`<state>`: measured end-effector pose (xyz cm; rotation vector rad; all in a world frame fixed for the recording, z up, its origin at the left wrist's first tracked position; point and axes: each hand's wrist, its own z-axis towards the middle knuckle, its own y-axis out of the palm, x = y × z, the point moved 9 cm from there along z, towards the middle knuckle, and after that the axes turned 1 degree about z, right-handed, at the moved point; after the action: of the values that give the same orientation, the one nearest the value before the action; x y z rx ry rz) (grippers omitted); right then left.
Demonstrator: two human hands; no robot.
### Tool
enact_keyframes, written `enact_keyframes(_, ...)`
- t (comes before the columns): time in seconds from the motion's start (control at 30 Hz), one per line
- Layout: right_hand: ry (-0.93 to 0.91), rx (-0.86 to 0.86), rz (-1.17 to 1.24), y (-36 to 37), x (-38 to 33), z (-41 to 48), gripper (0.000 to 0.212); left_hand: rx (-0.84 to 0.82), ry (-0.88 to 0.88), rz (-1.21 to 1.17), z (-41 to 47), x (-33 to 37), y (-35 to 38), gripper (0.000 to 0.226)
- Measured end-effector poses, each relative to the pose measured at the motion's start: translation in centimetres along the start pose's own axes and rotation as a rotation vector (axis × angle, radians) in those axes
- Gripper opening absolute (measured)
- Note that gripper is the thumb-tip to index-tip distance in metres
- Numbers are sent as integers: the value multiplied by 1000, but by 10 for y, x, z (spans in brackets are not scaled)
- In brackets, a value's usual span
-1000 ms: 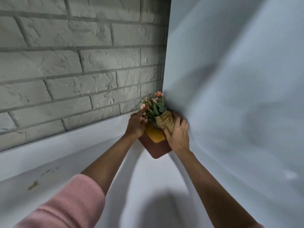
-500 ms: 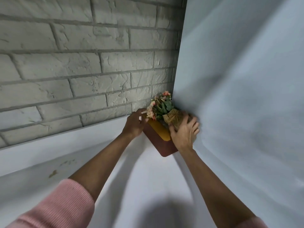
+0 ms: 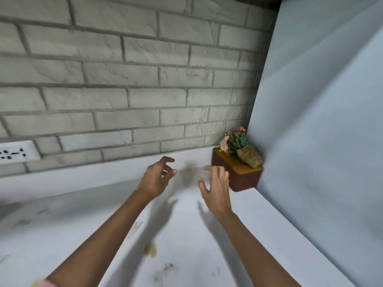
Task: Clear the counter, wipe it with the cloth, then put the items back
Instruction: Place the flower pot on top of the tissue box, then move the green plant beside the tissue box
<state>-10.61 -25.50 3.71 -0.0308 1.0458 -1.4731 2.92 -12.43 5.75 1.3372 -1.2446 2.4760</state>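
Counter point(image 3: 259, 220): white and bare where my arms cross it, running back to a grey brick wall point(image 3: 128, 83) and meeting a pale blue panel point(image 3: 321, 121) on the right.
Left hand point(image 3: 156, 178): empty, fingers loosely curled and spread, held above the counter, well short of the corner.
Right hand point(image 3: 216, 188): empty too, fingers point(image 3: 222, 174) splayed and slightly blurred, near the wooden box point(image 3: 241, 178) but not touching it.
Wooden box: reddish-brown with a yellow top, tucked into the far right corner against both wall and panel.
Flower bunch point(image 3: 235, 140): small pink blooms with green leaves, its burlap-wrapped base point(image 3: 249, 157) lying on the box top and leaning toward the panel.
Marks on the surface: a yellowish crumb point(image 3: 150, 250) and dark smudges point(image 3: 167, 267) near me, a faint smear point(image 3: 189, 164) at the upstand between my hands.
Socket plate point(image 3: 17, 153): white, on the wall at far left, well clear of my hands.
Cloth: not in view.
Step, as I judge it: either the box must come off the counter or it is being put back; the marks make me think wiping is unfinished.
Doing it well: I would take the box by both side faces, low down, and lift it level so the loose flower bunch does not slide off the top, then draw it straight out without scraping the panel.
Risk: tilting the box would tip the flowers off.
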Motion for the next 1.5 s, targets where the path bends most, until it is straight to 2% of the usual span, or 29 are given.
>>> enact_keyframes(0.17, -30, -174, 104, 50, -87, -72, 39, 15, -75, 110, -94, -41, -89, 29)
enact_keyframes(0.37, -67, -372, 243, 111, -189, -172, 40, 80, -179, 290, -208, -93, -192, 34)
enact_keyframes(0.57, -123, -592, 387, 168, -278, -249, 46, 161, -357, 437, -295, -157, -277, 42)
enact_keyframes(0.7, -68, -784, 443, 201, -312, -281, 64, 232, -542, 343, -339, -199, -300, 58)
enact_keyframes(0.83, -6, -999, 416, 227, -330, -310, 99, 263, -732, 56, -374, -237, -292, 81)
enact_keyframes(0.9, 29, -1043, 467, 234, -338, -318, 109, 228, -775, -90, -382, -246, -279, 82)
enact_keyframes(1.07, 139, -965, 585, 237, -339, -315, 119, 308, -737, -288, -378, -244, -268, 72)
enact_keyframes(1.23, 194, -776, 708, 211, -315, -284, 115, 291, -652, -377, -343, -215, -245, 74)
enact_keyframes(1.3, 221, -677, 708, 192, -295, -265, 121, 261, -594, -418, -319, -195, -226, 72)
enact_keyframes(1.4, 309, -521, 677, 154, -251, -234, 133, 198, -486, -466, -279, -157, -191, 55)
enact_keyframes(1.5, 341, -357, 674, 108, -196, -204, 118, 115, -376, -466, -237, -117, -146, 33)
